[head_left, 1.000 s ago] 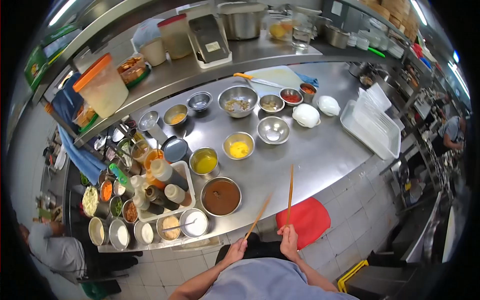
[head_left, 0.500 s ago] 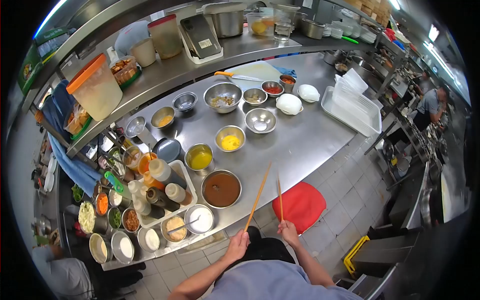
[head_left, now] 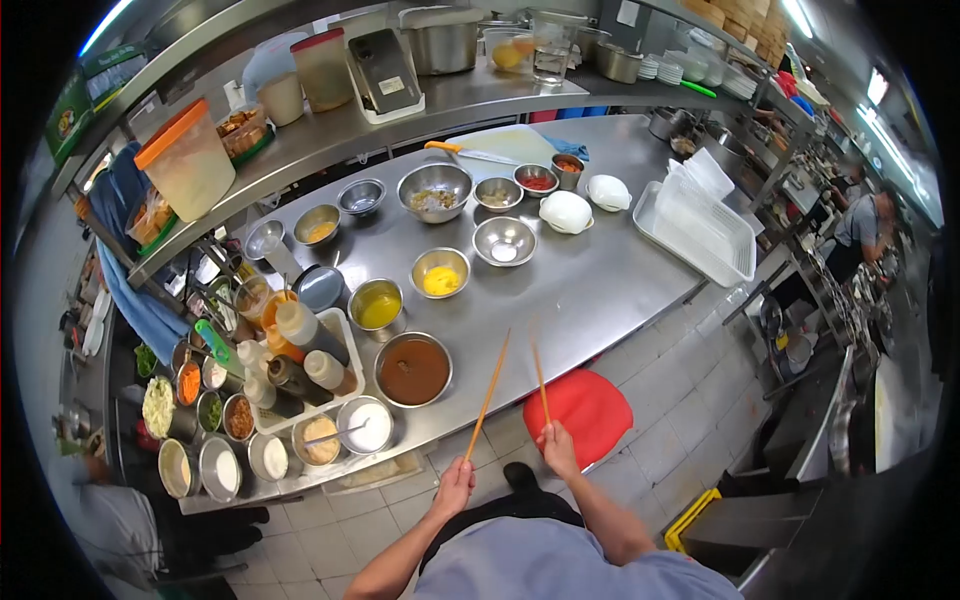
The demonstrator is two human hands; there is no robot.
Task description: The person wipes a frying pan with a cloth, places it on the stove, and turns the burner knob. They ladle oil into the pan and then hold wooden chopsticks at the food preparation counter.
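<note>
My left hand (head_left: pixel 456 484) is closed around the lower end of a long wooden chopstick (head_left: pixel 488 393), which points up and slightly right. In my right hand (head_left: pixel 556 448) is a second chopstick (head_left: pixel 541 378), its upper tip blurred. Both tips are over the front edge of the steel table (head_left: pixel 600 300), apart from each other and from any bowl. Closest to the left chopstick is a bowl of brown sauce (head_left: pixel 414 369). Beyond stand a bowl of yellow egg (head_left: pixel 440 275), a container of yellow-green liquid (head_left: pixel 378 308) and a bowl with a little white stuff (head_left: pixel 504 243).
A red stool (head_left: pixel 578 415) stands by the table's front edge. Sauce bottles in a white tray (head_left: pixel 350 345) and several ingredient tins crowd the left. A knife (head_left: pixel 480 153) lies at the back; white baskets (head_left: pixel 695 235) sit right. Other people (head_left: pixel 862 225) are at the far right and lower left.
The view has shifted, so the table's things appear a little further left. Both hands still hold one chopstick each, and the right chopstick's tip is moving.
</note>
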